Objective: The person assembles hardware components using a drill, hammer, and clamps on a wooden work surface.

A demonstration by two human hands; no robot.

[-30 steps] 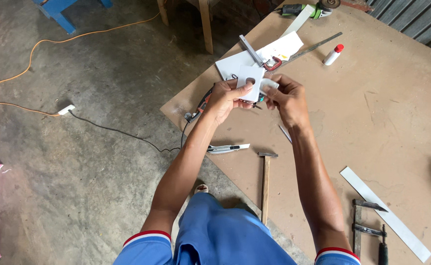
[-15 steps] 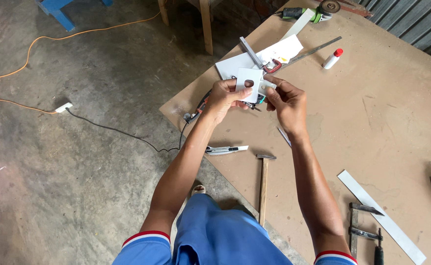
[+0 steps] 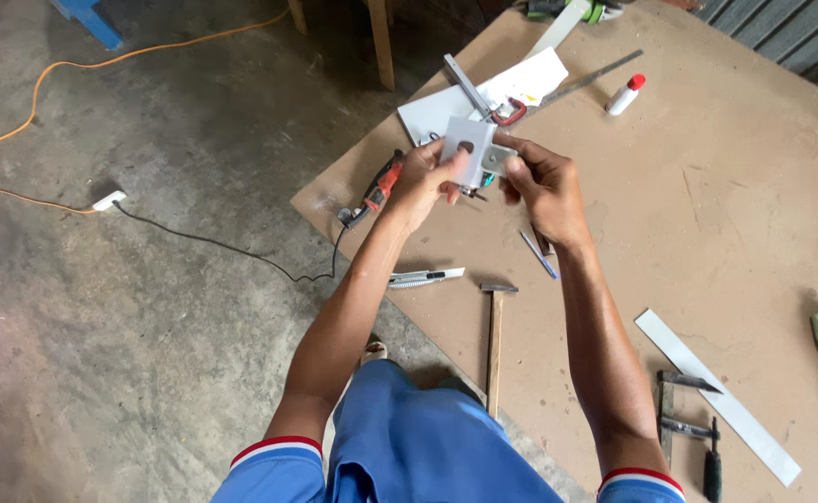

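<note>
Change since earlier frame: both hands sit slightly lower over the tabletop [image 3: 754, 186] than half a second ago; the white plate is turned a little more face-up to the camera; tools on the board lie as before.
Near edge: a hammer [image 3: 495, 335] lies with its handle toward the person, head away, within easy reach; a utility knife [image 3: 425, 277] lies just left of it, hanging partly over the edge.
Near right corner: a white strip [image 3: 716, 396] runs diagonally, with dark metal tools [image 3: 684, 410] beside it.
Left hand [image 3: 425, 177]: closed on the small white plate [image 3: 467, 149], thumb across its face, holding it lifted off the board, likely for a close look at its round hole.
Right hand [image 3: 541, 182]: fingers pinched on a grey piece [image 3: 499, 158] touching the plate's right side, steadying it; hands close together.
Under the hands: a blue pen [image 3: 539, 256]; an orange power tool [image 3: 376, 191] at the left edge, cord trailing to the floor.
Far edge: white sheets [image 3: 521, 84], a red clamp [image 3: 510, 114], a long metal ruler [image 3: 595, 79], a white bottle with red cap [image 3: 625, 95], apart from the work.
</note>
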